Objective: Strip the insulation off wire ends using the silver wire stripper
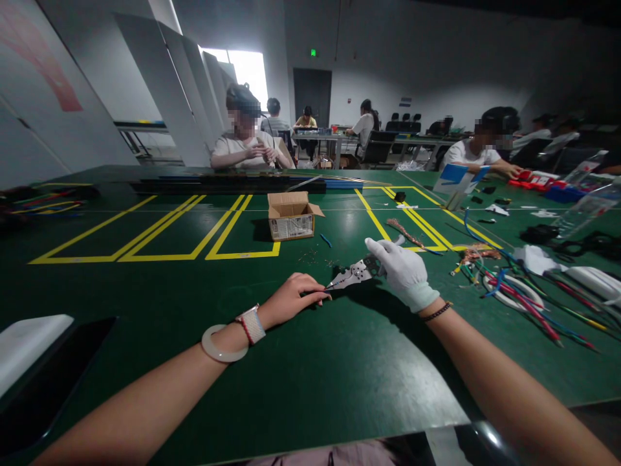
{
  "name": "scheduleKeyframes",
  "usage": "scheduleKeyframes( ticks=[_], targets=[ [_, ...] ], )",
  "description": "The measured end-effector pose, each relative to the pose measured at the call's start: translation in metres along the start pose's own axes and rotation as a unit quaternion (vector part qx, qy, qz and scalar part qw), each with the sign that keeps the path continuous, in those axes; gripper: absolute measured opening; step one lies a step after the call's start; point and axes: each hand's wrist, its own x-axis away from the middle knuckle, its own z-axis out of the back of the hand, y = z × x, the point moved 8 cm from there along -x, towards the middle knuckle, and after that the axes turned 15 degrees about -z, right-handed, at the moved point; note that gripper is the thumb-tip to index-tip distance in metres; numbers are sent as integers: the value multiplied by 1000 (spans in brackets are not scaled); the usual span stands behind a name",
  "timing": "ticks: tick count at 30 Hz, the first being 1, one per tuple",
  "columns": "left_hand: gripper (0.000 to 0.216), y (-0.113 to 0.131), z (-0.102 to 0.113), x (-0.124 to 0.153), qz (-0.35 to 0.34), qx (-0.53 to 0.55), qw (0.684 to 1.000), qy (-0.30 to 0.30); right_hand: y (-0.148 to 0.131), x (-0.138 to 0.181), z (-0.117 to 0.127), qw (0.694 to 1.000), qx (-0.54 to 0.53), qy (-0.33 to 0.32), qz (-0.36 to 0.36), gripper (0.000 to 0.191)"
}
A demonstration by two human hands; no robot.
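Note:
My right hand, in a white glove, is closed around the handles of metal wire strippers. Their jaws point left, toward my bare left hand. Between the thumb and fingers of that hand is a thin wire, mostly covered by the fingertips, its end at the tip of the jaws. Both hands are just above the green table. Small scraps are scattered beyond the jaws, near a short blue piece of wire.
An open cardboard box stands ahead, among yellow tape outlines. Coloured cables and copper strands lie at the right. A dark flat device is at the near left. Across the table sit co-workers.

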Motion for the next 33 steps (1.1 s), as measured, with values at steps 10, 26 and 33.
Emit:
scheduleKeyframes(
  ticks=[10,26,33],
  targets=[
    [15,-5,-1,2,-17,-6,1000,6,-2,-1,3,1000,17,-11,16,52],
    [22,1,5,0,-5,-5,1000,25,2,-1,2,999,18,-37,-26,43],
    [24,3,5,-1,2,-9,1000,24,5,-2,1,999,7,-39,-18,42]
  ],
)
